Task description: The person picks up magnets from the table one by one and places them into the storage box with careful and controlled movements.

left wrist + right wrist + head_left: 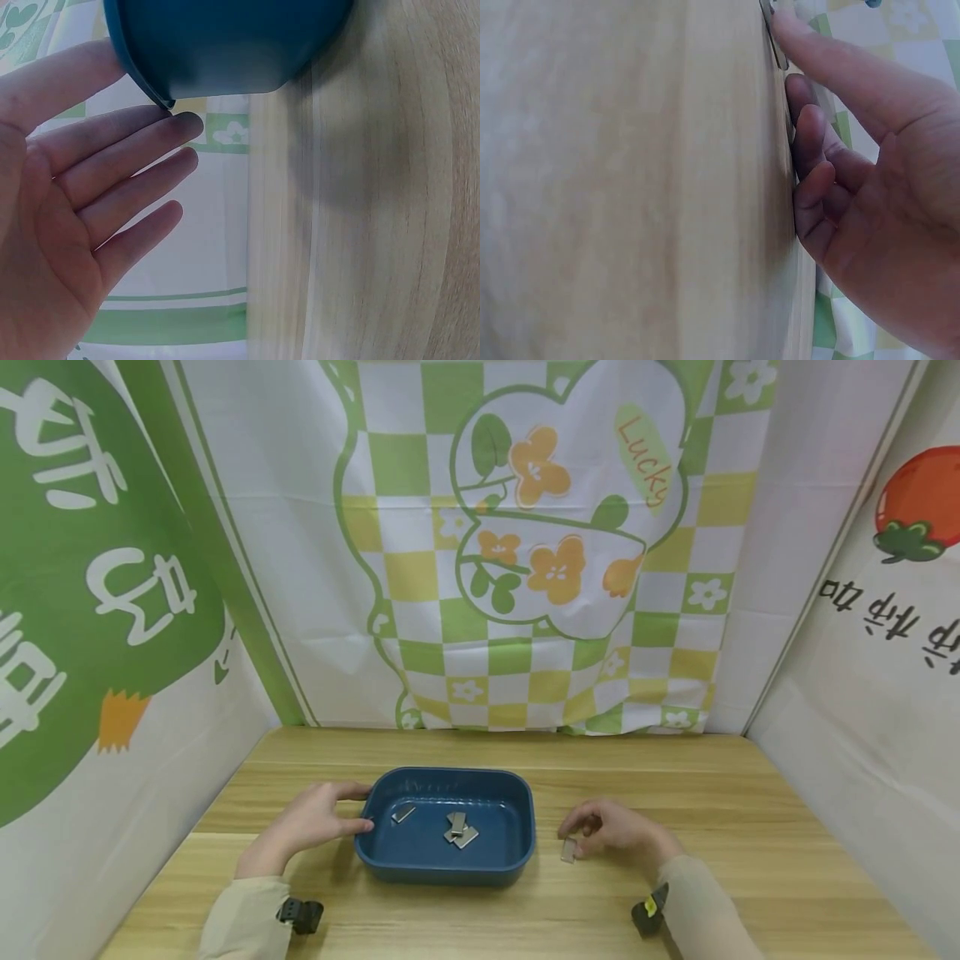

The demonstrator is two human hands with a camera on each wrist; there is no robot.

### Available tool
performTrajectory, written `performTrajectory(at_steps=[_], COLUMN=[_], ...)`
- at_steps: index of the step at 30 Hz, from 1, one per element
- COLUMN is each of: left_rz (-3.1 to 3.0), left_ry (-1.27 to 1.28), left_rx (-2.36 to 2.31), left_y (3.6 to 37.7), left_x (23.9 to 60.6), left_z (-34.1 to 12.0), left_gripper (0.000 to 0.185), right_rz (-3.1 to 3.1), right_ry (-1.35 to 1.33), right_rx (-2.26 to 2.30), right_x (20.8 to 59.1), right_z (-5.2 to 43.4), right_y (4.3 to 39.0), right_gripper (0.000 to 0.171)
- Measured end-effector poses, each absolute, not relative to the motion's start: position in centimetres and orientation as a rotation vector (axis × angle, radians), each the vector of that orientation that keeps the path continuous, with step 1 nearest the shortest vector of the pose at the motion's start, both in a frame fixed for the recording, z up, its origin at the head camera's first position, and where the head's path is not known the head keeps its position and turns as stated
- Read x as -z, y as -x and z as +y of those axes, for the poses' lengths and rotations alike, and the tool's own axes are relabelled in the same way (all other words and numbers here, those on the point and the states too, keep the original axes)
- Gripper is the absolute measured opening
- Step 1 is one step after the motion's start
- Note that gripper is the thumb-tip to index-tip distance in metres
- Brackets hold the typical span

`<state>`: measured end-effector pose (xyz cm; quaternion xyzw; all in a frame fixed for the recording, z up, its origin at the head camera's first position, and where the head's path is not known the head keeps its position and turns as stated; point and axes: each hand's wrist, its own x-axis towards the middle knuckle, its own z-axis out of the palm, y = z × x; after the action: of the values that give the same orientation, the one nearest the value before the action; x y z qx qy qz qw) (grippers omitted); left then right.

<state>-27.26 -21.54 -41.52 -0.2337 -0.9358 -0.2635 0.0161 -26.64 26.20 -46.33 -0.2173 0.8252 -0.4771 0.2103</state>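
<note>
A dark blue tray (442, 870) sits on the wooden table, with several small grey metal plates (459, 832) lying inside it. My left hand (330, 817) rests with straight fingers against the tray's left end. In the left wrist view the fingertips (184, 127) touch the rim of the tray (225, 45). My right hand (600, 831) lies on the table to the right of the tray and pinches one more metal plate (567, 850) at its fingertips. In the right wrist view the thumb (810, 52) presses on that plate (776, 46), and the other fingers are curled against the tabletop.
Printed cloth panels wall in the table (750, 827) at the back, left and right. Dark wrist-worn cameras (300, 914) (649, 910) sit on both sleeves. Bare wood lies in front of the tray and towards the right wall.
</note>
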Motion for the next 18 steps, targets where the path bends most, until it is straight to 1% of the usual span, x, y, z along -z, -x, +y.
performTrajectory(at_steps=[18], left_rz=[-2.902], left_ry=[0.723], left_rx=[0.825], left_y=[27.21], left_x=[41.53], left_z=[-21.53], left_gripper=[0.053], right_rz=[2.393], right_ry=[0.740], right_rx=[1.210], right_x=[46.44], right_z=[26.05], right_y=[27.05], right_gripper=[0.025])
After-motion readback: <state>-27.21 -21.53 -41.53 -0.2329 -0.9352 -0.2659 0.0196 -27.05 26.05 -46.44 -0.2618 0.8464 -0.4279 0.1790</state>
